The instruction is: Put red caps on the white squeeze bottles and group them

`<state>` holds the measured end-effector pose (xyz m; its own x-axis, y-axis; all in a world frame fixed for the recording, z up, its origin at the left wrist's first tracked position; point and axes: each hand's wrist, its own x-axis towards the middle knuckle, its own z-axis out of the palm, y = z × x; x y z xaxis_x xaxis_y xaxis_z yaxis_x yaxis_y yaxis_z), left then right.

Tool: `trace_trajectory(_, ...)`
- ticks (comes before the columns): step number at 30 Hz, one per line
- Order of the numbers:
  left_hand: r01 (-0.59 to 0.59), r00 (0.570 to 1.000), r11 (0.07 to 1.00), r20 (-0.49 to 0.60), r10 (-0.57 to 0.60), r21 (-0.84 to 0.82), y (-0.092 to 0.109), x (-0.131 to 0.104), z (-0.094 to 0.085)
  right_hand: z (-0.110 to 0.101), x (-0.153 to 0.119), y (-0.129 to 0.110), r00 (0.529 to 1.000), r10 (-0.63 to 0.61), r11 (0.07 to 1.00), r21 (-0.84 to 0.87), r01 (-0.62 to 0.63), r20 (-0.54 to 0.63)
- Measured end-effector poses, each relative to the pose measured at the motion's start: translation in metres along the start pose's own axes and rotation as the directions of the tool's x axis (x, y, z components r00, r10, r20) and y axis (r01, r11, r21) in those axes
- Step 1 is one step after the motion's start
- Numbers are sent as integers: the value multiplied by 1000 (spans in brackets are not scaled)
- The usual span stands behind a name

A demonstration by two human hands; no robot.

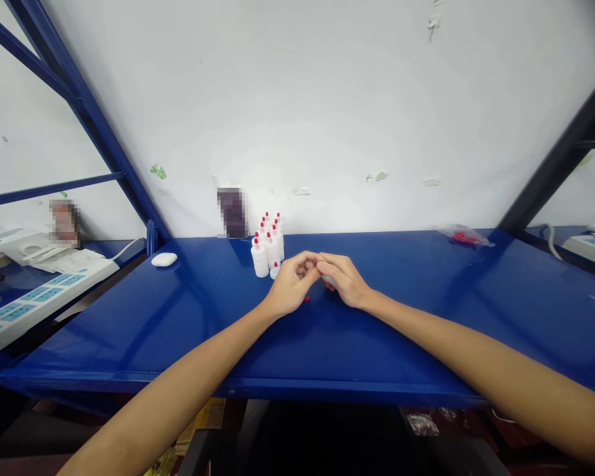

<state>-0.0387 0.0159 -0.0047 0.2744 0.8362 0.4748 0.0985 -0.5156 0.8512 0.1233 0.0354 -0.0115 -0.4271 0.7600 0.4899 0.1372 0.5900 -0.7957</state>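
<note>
My left hand (295, 283) and my right hand (344, 279) meet at the fingertips above the blue table (218, 317). The right hand's fingers are wrapped round a whitish bottle (329, 280), mostly hidden by them. My left fingers are pinched together at its end; what they hold, if anything, is too small to make out. A small red cap (307, 299) lies on the table just below the hands. Left of my left hand stand several white bottles (260, 259) with red tips, in rows. One white piece with a red tip (275, 270) is partly behind that hand.
A white rounded case (164, 260) lies at the left. At the back right is a clear bag (465, 235) with red pieces. A blurred dark rectangle (234, 213) leans on the wall. A power strip (49, 297) is beyond the left frame post.
</note>
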Motion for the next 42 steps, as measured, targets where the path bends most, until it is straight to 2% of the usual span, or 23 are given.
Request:
trace_trajectory(2, -85, 990, 979, -97, 104, 186, 5, 3, -17, -2, 1, 1, 1000, 14, 999, -34, -15, -24)
trace_trajectory(3, -133, 975, 935, -123, 182, 330, 8, 4, -28, -3, 2, 1, 999, 36, 998, -59, -38, -31)
trace_trajectory(4, -200, 953, 844, -100, 285, 498, 11, 5, -41, -5, 4, 1, 997, 64, 994, -83, -67, -32)
trace_trajectory(6, -312, 886, 575, 13, 463, 756, 16, 7, -67, -7, 6, 2, 991, 128, 985, -110, -130, -27)
trace_trajectory(8, -317, 838, 358, 82, 540, 878, 18, 8, -87, -9, 9, 3, 983, 184, 977, -107, -185, -23)
trace_trajectory(9, -310, 826, 284, 109, 552, 907, 18, 9, -93, -9, 10, 4, 979, 202, 974, -100, -204, -23)
trace_trajectory(12, -314, 828, 175, 179, 532, 933, 13, 9, -101, -9, 11, 6, 974, 224, 970, -86, -226, -30)
trace_trajectory(18, -291, 875, 198, 177, 450, 936, 4, 9, -100, -8, 9, 6, 972, 233, 971, -37, -235, -36)
trace_trajectory(24, -281, 919, 252, 183, 350, 926, 1, 8, -101, -7, 7, 5, 976, 211, 973, -86, -216, -58)
trace_trajectory(27, -273, 910, 263, 160, 382, 925, 1, 8, -99, -7, 7, 3, 981, 189, 970, -145, -195, -53)
trace_trajectory(32, -221, 863, 291, 47, 504, 931, 7, 9, -95, -7, 6, -2, 992, 122, 963, -239, -124, -23)
trace_trajectory(37, -191, 840, 368, -42, 540, 910, 17, 7, -85, -3, 3, -5, 997, 61, 930, -366, -41, 46)
trace_trajectory(40, -250, 834, 430, -33, 551, 867, 23, 5, -73, 0, 2, -5, 996, 46, 891, -454, -4, 81)
trace_trajectory(42, -309, 856, 462, 31, 516, 832, 25, 3, -63, 1, 3, -5, 996, 51, 871, -491, -10, 70)
